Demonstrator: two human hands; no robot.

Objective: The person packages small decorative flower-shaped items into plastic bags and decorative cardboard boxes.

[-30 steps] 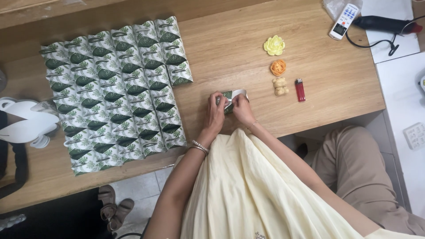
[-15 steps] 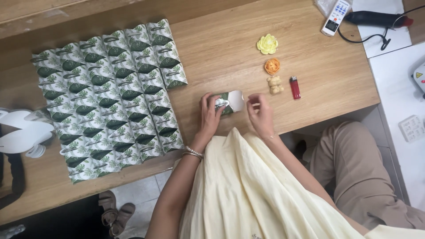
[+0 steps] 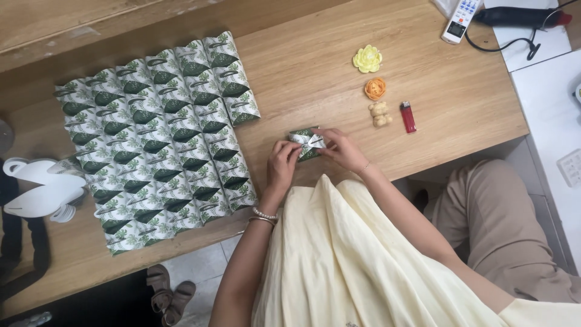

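both hands on one small leaf-print box at the front of a wooden surface

the left hand (image 3: 283, 163) and the right hand (image 3: 340, 148) meet over a small green-and-white leaf-print paper box (image 3: 304, 143) that lies on the wooden surface (image 3: 315, 72), near its front edge and just ahead of the person's cream garment (image 3: 345, 254). the left grip is closed on the box's near left side; the right grip pinches a white flap at the box's top, fingertips together on it. a beaded bracelet and a thin bangle sit on the left wrist.

to the left, well apart from the hands, a block of matching leaf-print boxes (image 3: 157, 133) stands packed in tight rows, covering a wide patch of the surface. left of that block, at the surface's edge, is a white rounded object (image 3: 42, 188).

to the right of the hands, in a loose column, lie a yellow fabric flower (image 3: 367, 59), an orange fabric flower (image 3: 375, 88), a small tan knobbly piece (image 3: 380, 114) and, just beside it, a red lighter (image 3: 408, 116). at the far right corner is a white remote control (image 3: 461, 18), next to a black device with a cord (image 3: 520, 18) on a white sheet.

below the surface, the pale tiled floor shows a pair of brown sandals (image 3: 169, 290). a tan trouser leg (image 3: 502, 224) shows at the right.
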